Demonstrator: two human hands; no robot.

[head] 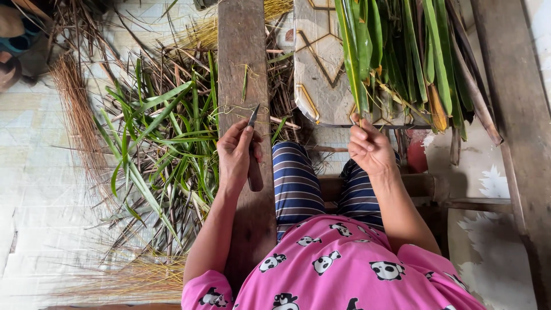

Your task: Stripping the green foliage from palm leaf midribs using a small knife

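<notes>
- While the left hand (236,150) grips a small wooden-handled knife (253,155) over the long brown wooden plank (241,51),
- the right hand (370,148) pinches the bundled long green leaves (396,51) at the patterned slab's (318,63) near edge.

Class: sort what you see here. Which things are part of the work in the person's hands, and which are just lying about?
In use:
left hand
small knife
right hand
green leaves on the patterned board

Lying about:
cut leaf scraps on the floor
bundle of brown ribs
wooden plank
</notes>
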